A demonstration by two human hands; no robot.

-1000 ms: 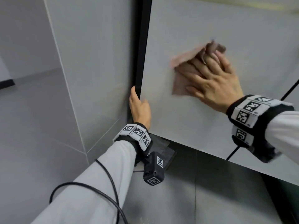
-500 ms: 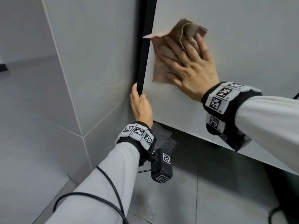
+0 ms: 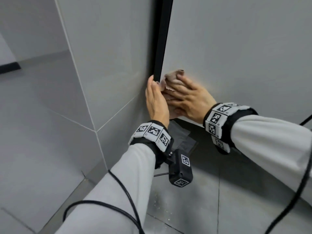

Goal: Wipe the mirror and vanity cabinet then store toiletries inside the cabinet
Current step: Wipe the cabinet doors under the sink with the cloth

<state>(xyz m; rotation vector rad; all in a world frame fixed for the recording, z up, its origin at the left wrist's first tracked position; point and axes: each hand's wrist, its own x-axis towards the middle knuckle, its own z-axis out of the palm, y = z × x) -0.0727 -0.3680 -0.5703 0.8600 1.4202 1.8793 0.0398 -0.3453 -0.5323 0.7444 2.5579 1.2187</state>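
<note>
Mirror door (image 3: 236, 56): fills the right and upper part of the frame; its black edge (image 3: 163, 39) runs down the upper centre to the lower corner at mid-frame.
Left hand (image 3: 156, 100): at that lower corner. The thumb lies up the black edge and I judge it a grip, but the fingers go behind the door and I cannot see them.
Right hand (image 3: 190, 100): just right of the left hand, nearly touching it, fingers straight and slightly spread, pressing the brown cloth (image 3: 172, 77) flat on the glass.
Cloth: bunched at mid-frame, in the door's bottom corner, partly under the fingers.
Step, as I read it: wiping the mirror's last low corner; cabinet wipe and toiletries not yet done.
Risk, slip: the cloth sits at the very edge, so a push further left could run it off the glass and against the left hand.
Risk, swing: hard pressure could turn the door towards the tiled wall (image 3: 101, 65) and trap the hidden fingers.
Risk, snag: the black cable (image 3: 101, 205) loops at lower left and could catch.
Writing: no brand or words legible; only black-and-white coded squares on both wristbands (image 3: 152, 132) and the black module (image 3: 181, 171).
</note>
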